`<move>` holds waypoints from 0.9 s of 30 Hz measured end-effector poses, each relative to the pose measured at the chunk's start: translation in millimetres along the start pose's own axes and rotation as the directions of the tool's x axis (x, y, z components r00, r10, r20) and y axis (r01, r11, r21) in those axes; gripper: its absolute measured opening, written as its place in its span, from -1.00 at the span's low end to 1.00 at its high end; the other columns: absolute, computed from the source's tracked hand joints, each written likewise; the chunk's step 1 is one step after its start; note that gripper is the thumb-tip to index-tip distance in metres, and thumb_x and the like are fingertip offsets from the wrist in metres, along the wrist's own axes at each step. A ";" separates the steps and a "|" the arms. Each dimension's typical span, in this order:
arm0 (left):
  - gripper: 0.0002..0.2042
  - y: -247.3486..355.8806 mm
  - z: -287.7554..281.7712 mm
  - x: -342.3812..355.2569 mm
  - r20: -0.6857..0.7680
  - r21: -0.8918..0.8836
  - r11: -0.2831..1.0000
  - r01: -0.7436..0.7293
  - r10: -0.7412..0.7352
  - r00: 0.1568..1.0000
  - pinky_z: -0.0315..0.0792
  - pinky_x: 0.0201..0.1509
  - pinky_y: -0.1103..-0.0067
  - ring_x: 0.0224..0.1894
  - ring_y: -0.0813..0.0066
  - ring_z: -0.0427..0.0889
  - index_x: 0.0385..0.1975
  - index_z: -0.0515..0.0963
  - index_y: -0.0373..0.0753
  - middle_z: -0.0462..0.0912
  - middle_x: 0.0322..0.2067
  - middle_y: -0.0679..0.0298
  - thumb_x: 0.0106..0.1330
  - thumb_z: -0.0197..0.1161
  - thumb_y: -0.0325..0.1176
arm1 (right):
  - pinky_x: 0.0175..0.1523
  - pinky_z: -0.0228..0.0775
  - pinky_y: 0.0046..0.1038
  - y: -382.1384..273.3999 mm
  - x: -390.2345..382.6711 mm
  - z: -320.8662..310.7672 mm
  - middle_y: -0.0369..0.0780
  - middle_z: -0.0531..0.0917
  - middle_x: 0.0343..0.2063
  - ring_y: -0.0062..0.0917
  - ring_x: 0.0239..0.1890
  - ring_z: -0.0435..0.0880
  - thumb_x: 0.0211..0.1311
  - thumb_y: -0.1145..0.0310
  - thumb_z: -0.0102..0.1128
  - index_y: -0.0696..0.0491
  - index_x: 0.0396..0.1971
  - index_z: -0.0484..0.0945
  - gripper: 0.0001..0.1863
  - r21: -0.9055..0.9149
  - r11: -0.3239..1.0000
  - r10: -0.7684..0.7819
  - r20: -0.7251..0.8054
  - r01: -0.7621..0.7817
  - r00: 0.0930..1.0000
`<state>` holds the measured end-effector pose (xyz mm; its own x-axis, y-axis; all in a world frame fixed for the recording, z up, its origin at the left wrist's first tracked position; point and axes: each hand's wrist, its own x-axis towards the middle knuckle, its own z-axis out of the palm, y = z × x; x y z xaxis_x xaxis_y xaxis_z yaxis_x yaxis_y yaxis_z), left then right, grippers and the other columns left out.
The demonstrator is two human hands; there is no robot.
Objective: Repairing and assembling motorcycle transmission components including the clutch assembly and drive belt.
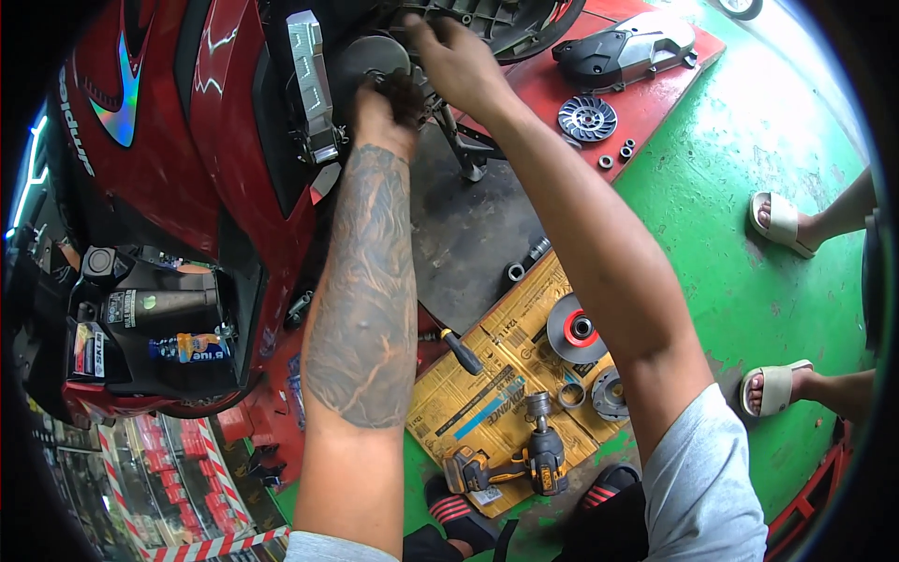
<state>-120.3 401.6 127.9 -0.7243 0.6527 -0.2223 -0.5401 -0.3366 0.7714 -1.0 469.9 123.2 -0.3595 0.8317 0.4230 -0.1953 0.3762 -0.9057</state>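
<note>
Both my arms reach up to the engine side of a red scooter [201, 140]. My left hand [386, 110] is beside a round grey metal disc [376, 56]. Its fingers look closed around something dark brown, too hidden to identify. My right hand [459, 70] is farther right, just below the black ribbed casing [496, 21]. One finger or thumb stands apart from the rest, and I make out nothing in its grasp. The other fingertips are partly hidden against the dark parts.
A grey-black engine cover [627, 49], finned fan disc [588, 119] and small rings [606, 162] lie on the red platform. Cardboard [440, 403] holds a cordless impact wrench [538, 459], a red-centred pulley [573, 328] and a screwdriver [461, 351]. Another person's sandalled feet [779, 225] stand right.
</note>
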 end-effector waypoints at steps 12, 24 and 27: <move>-0.68 21.8 -15.1 45.3 0.012 0.122 0.991 0.059 -0.061 0.998 0.66 -0.15 0.25 -0.25 0.12 0.72 -0.18 0.53 -0.44 0.68 -0.32 0.03 0.49 -0.13 -0.33 | -0.10 0.48 -0.43 21.3 -312.1 -200.2 -0.16 0.65 -0.32 -0.47 -0.26 0.64 0.52 0.30 0.01 0.21 -0.22 0.57 -0.73 0.070 0.981 0.154 0.283 -0.181 0.947; -0.53 -139.0 -114.4 -331.2 0.684 0.479 0.491 -0.728 0.311 0.660 0.49 -0.01 0.42 -0.15 0.40 0.52 -0.22 0.37 -0.20 0.48 -0.17 0.15 0.03 0.60 -0.54 | -0.31 0.47 -0.58 18.9 -423.8 -232.2 -0.39 0.56 -0.57 -0.75 -0.50 0.51 0.45 0.06 0.23 0.08 -0.18 0.59 -0.66 0.429 0.245 0.884 0.270 -0.870 0.382; -0.36 -198.0 -142.6 -415.0 0.817 0.576 0.066 -0.815 -0.006 0.577 0.21 0.44 0.16 0.30 0.04 0.43 0.22 0.42 -0.18 0.48 0.17 0.05 0.33 0.29 0.17 | 0.29 0.38 -0.27 6.7 -444.5 -192.7 -0.13 0.62 0.05 -0.37 0.13 0.59 0.47 -0.29 -0.12 0.14 0.20 0.45 -0.25 0.633 -0.249 0.797 0.564 -0.733 0.216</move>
<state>226.0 100.6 -17.6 -0.0646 0.9330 0.3541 0.8013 -0.1630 0.5757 333.3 181.3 -76.1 -0.7480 0.2496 -0.6149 -0.2659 -0.9617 -0.0668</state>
